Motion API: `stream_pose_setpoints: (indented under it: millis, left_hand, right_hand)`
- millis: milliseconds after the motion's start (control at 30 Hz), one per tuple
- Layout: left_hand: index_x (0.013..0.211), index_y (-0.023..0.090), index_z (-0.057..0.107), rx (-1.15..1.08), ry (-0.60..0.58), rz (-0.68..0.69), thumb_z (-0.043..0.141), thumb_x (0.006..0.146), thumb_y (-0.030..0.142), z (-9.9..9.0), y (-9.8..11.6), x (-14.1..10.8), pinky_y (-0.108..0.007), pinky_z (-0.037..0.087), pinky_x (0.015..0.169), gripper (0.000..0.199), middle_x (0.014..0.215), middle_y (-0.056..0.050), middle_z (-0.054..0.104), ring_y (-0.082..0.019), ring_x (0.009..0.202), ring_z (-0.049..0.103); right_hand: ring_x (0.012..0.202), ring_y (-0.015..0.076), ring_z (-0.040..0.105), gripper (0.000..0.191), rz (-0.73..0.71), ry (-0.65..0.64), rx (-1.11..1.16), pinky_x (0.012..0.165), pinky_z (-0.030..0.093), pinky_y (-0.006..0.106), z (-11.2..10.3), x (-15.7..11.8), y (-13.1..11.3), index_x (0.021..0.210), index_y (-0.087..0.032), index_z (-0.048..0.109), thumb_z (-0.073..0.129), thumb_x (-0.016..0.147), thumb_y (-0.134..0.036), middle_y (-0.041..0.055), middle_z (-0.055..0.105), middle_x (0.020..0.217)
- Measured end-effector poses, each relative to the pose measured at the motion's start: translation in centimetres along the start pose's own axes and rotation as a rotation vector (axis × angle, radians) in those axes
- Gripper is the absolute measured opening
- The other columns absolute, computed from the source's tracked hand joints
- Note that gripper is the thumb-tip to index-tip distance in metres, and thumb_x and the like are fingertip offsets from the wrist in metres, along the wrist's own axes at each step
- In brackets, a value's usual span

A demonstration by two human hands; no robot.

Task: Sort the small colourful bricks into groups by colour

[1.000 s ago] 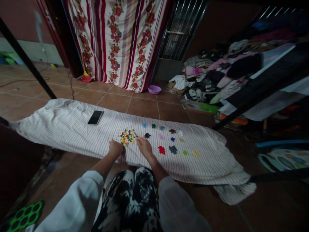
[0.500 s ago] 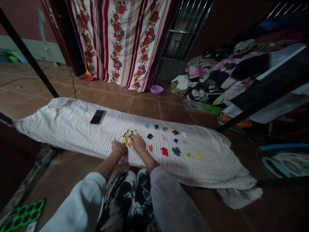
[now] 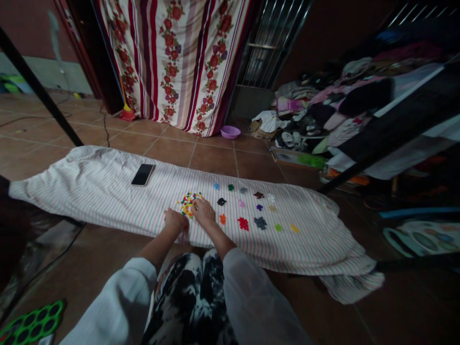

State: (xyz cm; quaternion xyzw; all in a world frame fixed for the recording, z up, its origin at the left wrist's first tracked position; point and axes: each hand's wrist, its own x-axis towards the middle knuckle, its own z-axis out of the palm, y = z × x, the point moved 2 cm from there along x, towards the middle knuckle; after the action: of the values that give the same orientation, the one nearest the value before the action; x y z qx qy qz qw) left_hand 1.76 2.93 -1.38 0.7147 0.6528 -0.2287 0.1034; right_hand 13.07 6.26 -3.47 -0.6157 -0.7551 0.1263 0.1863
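A pile of small mixed beads [image 3: 187, 203], mostly yellow, red, green and white, lies on the striped cloth [image 3: 108, 191]. My right hand [image 3: 204, 212] is at the pile's right side with its fingers drawn together over the beads; whatever lies between the fingertips is too small to make out. Just left of and below the pile rests my left hand [image 3: 175, 221], its fingers partly hidden and hard to read. To the right sit sorted clusters, among them red beads [image 3: 243, 224], dark grey beads [image 3: 260, 223], orange beads [image 3: 223, 219] and black beads [image 3: 222, 201].
A phone [image 3: 143, 175] lies on the cloth to the left. Beyond it hangs a floral curtain [image 3: 179, 62], with a purple basin [image 3: 230, 132] on the tiled floor. Heaped clothes [image 3: 323, 105] fill the right side. Dark poles [image 3: 43, 91] flank the cloth-covered surface.
The view has shifted slightly. My right hand has stayed at the bead pile with its fingers moving a little; my left hand has kept its place beside it.
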Motion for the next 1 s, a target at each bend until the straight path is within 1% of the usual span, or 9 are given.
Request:
stream_pose_setpoints:
  millis: [167, 267, 333, 400, 500, 667, 800, 933, 1000]
  left_hand:
    - [0.109, 0.015, 0.069, 0.012, 0.021, 0.019, 0.043, 0.086, 0.028, 0.1, -0.1, -0.3, -0.046, 0.04, 0.088, 0.037, 0.119, -0.021, 0.064, -0.035, 0.115, 0.054]
    - [0.107, 0.015, 0.069, 0.014, 0.042, 0.032, 0.043, 0.086, 0.027, 0.0, -0.1, -0.5, -0.046, 0.04, 0.088, 0.036, 0.115, -0.021, 0.066, -0.034, 0.113, 0.056]
    - [0.105, 0.015, 0.07, 0.014, 0.051, 0.034, 0.043, 0.086, 0.026, 0.0, -0.2, -0.6, -0.045, 0.041, 0.088, 0.035, 0.115, -0.021, 0.066, -0.034, 0.112, 0.056]
    - [0.105, 0.013, 0.07, 0.012, 0.053, 0.031, 0.044, 0.086, 0.028, 0.1, -0.2, -0.6, -0.044, 0.041, 0.087, 0.035, 0.116, -0.022, 0.065, -0.035, 0.113, 0.055]
    - [0.106, 0.011, 0.07, 0.009, 0.054, 0.029, 0.046, 0.086, 0.029, 0.1, -0.3, -0.6, -0.042, 0.041, 0.086, 0.036, 0.116, -0.023, 0.065, -0.035, 0.113, 0.055]
    - [0.103, 0.015, 0.071, 0.018, 0.053, 0.036, 0.048, 0.085, 0.029, 0.1, -0.3, -0.7, -0.042, 0.042, 0.085, 0.033, 0.112, -0.021, 0.067, -0.033, 0.109, 0.057]
    - [0.102, 0.014, 0.071, 0.025, 0.065, 0.041, 0.049, 0.084, 0.031, 0.0, -0.3, -1.0, -0.041, 0.042, 0.085, 0.034, 0.112, -0.022, 0.067, -0.034, 0.109, 0.057]
    - [0.102, 0.013, 0.071, 0.032, 0.084, 0.035, 0.046, 0.085, 0.029, -0.1, -0.4, -1.3, -0.04, 0.043, 0.085, 0.034, 0.113, -0.021, 0.067, -0.032, 0.109, 0.057]
    - [0.103, 0.014, 0.071, 0.036, 0.095, 0.033, 0.044, 0.085, 0.027, 0.0, -0.4, -1.3, -0.039, 0.043, 0.085, 0.035, 0.113, -0.02, 0.067, -0.031, 0.109, 0.057]
  right_hand:
    - [0.089, 0.0144, 0.059, 0.017, 0.111, 0.054, 0.093, 0.077, 0.04, 0.024, -0.4, -1.2, 1.3, 0.098, -0.022, 0.059, 0.046, 0.088, -0.021, 0.002, 0.066, 0.097]
    - [0.09, 0.0141, 0.06, 0.02, 0.131, 0.084, 0.146, 0.079, 0.041, 0.023, -0.9, -2.3, 2.8, 0.102, -0.022, 0.059, 0.045, 0.087, -0.02, 0.002, 0.066, 0.099]
    - [0.092, 0.0149, 0.06, 0.021, 0.162, 0.122, 0.159, 0.08, 0.042, 0.024, -1.4, -3.1, 4.1, 0.102, -0.022, 0.059, 0.044, 0.087, -0.02, 0.0019, 0.066, 0.1]
    - [0.093, 0.0161, 0.059, 0.022, 0.193, 0.18, 0.162, 0.08, 0.043, 0.025, -2.1, -4.0, 5.8, 0.102, -0.023, 0.06, 0.044, 0.087, -0.021, 0.0022, 0.066, 0.099]
    - [0.089, 0.0167, 0.059, 0.026, 0.208, 0.299, 0.179, 0.082, 0.044, 0.027, -3.4, -5.3, 8.6, 0.101, -0.022, 0.062, 0.042, 0.085, -0.021, 0.004, 0.066, 0.099]
    - [0.081, 0.0173, 0.058, 0.03, 0.274, 0.511, 0.166, 0.08, 0.045, 0.029, -5.8, -7.9, 13.9, 0.1, -0.018, 0.065, 0.04, 0.085, -0.026, 0.0075, 0.065, 0.094]
    - [0.076, 0.0179, 0.057, 0.035, 0.337, 0.628, 0.127, 0.078, 0.046, 0.03, -7.3, -10.0, 18.1, 0.097, -0.014, 0.065, 0.038, 0.083, -0.031, 0.0095, 0.064, 0.086]
    - [0.077, 0.02, 0.059, 0.035, 0.454, 0.737, 0.073, 0.074, 0.047, 0.031, -8.3, -12.0, 22.2, 0.093, -0.014, 0.063, 0.037, 0.08, -0.034, 0.0112, 0.065, 0.083]
    - [0.074, 0.0203, 0.059, 0.033, 0.515, 0.783, 0.051, 0.072, 0.047, 0.032, -8.6, -13.0, 24.1, 0.09, -0.014, 0.062, 0.039, 0.079, -0.034, 0.012, 0.066, 0.082]
